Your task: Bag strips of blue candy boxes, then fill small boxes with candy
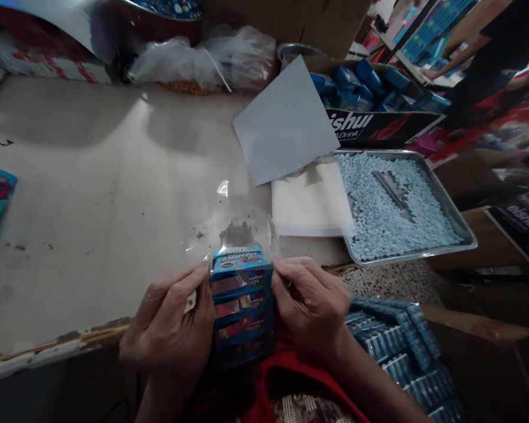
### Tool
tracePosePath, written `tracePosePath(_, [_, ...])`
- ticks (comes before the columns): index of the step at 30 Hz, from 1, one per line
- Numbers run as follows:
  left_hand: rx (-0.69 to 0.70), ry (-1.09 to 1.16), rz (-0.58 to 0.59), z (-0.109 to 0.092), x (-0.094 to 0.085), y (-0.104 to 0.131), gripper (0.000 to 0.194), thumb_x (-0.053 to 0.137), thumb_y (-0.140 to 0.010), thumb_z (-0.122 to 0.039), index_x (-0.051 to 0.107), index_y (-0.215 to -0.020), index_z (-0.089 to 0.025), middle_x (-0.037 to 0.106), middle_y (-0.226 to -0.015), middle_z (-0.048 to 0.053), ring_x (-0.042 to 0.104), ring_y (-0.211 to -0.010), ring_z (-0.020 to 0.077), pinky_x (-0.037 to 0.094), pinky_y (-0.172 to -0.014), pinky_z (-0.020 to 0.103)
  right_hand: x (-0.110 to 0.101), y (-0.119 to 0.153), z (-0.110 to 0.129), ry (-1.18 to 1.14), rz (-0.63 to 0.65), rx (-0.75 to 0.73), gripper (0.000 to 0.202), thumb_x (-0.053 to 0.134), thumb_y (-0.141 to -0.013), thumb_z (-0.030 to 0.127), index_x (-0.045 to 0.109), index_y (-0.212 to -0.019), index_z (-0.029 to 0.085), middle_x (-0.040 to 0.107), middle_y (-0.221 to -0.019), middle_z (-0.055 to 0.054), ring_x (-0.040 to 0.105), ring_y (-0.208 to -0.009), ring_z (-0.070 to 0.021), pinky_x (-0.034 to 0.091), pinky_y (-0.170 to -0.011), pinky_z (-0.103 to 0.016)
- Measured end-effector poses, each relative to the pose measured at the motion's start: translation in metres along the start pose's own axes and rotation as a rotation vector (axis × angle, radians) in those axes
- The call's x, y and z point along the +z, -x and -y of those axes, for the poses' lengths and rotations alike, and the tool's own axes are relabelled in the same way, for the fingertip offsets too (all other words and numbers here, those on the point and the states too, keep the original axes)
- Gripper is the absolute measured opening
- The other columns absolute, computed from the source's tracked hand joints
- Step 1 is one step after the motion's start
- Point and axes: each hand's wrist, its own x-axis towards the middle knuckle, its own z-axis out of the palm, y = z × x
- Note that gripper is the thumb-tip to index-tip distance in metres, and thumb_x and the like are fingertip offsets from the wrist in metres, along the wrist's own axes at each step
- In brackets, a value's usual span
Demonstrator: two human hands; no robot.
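A stack of small blue candy boxes [243, 283] stands between my hands at the table's front edge, inside a clear plastic bag [247, 232] whose open end spreads onto the table. My left hand [170, 326] is closed on the left side of the bag, its thumb and fingers against the boxes. On the opposite side, my right hand [312, 299] pinches the bag's edge near the top box. The lower boxes are in shadow. Beyond the bag's right corner lies a pile of white sheets [308, 205], with a grey sheet [286, 126] over its far part.
A metal tray [469, 245] of pale blue candies [372, 200] holds a metal tool [394, 197]. Behind it, a carton [381, 126] contains blue packs [365, 82]. Packed blue boxes [401, 352] sit low right. Plastic bags [203, 61] line the back; a person's arm [456, 59] shows top right.
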Motion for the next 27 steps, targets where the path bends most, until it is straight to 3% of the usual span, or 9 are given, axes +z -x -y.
tracePosePath(3, [0.05,0.044,-0.072,0.003,0.007,0.005,0.032,0.076,-0.082,-0.007,0.076,-0.107,-0.028,0.078,-0.1,0.0,0.073,-0.087,0.0203,0.06,-0.084,0.04,0.003,0.01,-0.012,0.081,-0.069,-0.133,0.036,0.072,-0.085,0.009,0.072,-0.115,0.028,0.079,-0.09,0.0,0.074,-0.075,-0.0153,0.061,-0.069,-0.027])
tracePosePath(6, [0.15,0.087,-0.085,0.019,0.003,0.015,0.04,0.075,-0.084,-0.01,0.074,-0.117,-0.032,0.079,-0.103,0.0,0.074,-0.085,0.0209,0.062,-0.082,0.039,0.002,0.021,-0.024,0.116,-0.023,-0.242,0.043,0.072,-0.086,0.011,0.067,-0.126,0.026,0.08,-0.096,-0.003,0.076,-0.081,-0.0177,0.061,-0.072,-0.029])
tracePosePath(10, [0.246,0.144,0.034,0.04,-0.012,0.033,0.043,0.072,-0.086,-0.015,0.072,-0.124,-0.036,0.079,-0.104,-0.001,0.076,-0.085,0.0222,0.065,-0.083,0.038,0.007,0.032,-0.031,0.065,0.067,-0.263,0.033,0.069,-0.088,0.012,0.065,-0.119,0.023,0.08,-0.102,-0.006,0.077,-0.084,-0.0177,0.06,-0.075,-0.029])
tracePosePath(12, [0.264,0.124,0.027,0.043,-0.014,0.039,0.043,0.072,-0.085,-0.013,0.073,-0.122,-0.035,0.079,-0.103,-0.001,0.076,-0.086,0.0222,0.065,-0.084,0.039,0.014,0.033,-0.033,0.044,0.036,-0.225,0.027,0.069,-0.087,0.012,0.064,-0.11,0.024,0.081,-0.099,-0.005,0.076,-0.081,-0.0171,0.059,-0.072,-0.029])
tracePosePath(16, [0.072,0.065,-0.104,0.043,0.01,0.035,0.018,0.076,-0.083,-0.017,0.074,-0.1,-0.022,0.077,-0.088,0.004,0.074,-0.08,0.0214,0.064,-0.076,0.037,0.037,0.029,-0.038,-0.071,-0.057,-0.116,0.021,0.066,-0.088,0.012,0.063,-0.104,0.024,0.08,-0.093,-0.004,0.076,-0.082,-0.0168,0.059,-0.073,-0.029])
tracePosePath(19, [-0.057,0.082,-0.054,0.047,0.034,0.025,0.012,0.074,-0.085,-0.021,0.07,-0.096,-0.017,0.075,-0.09,0.006,0.073,-0.084,0.0201,0.063,-0.08,0.036,0.05,0.028,-0.042,-0.144,-0.01,-0.059,0.014,0.063,-0.09,0.011,0.065,-0.092,0.024,0.079,-0.091,-0.003,0.075,-0.082,-0.0159,0.058,-0.073,-0.029])
tracePosePath(22, [-0.053,0.158,0.023,0.053,0.045,0.02,0.018,0.074,-0.085,-0.019,0.068,-0.102,-0.016,0.074,-0.097,0.005,0.073,-0.084,0.0172,0.063,-0.078,0.032,0.055,0.028,-0.045,-0.159,-0.022,-0.046,0.015,0.064,-0.089,0.009,0.065,-0.086,0.024,0.079,-0.09,-0.003,0.074,-0.08,-0.0158,0.056,-0.071,-0.029])
tracePosePath(27, [0.036,0.094,0.016,0.052,0.041,0.017,0.013,0.073,-0.085,-0.014,0.074,-0.097,-0.018,0.078,-0.093,0.004,0.074,-0.084,0.0169,0.06,-0.08,0.031,0.055,0.027,-0.046,-0.176,-0.031,-0.062,0.016,0.066,-0.088,0.008,0.067,-0.093,0.023,0.079,-0.091,-0.005,0.074,-0.082,-0.0176,0.056,-0.072,-0.03])
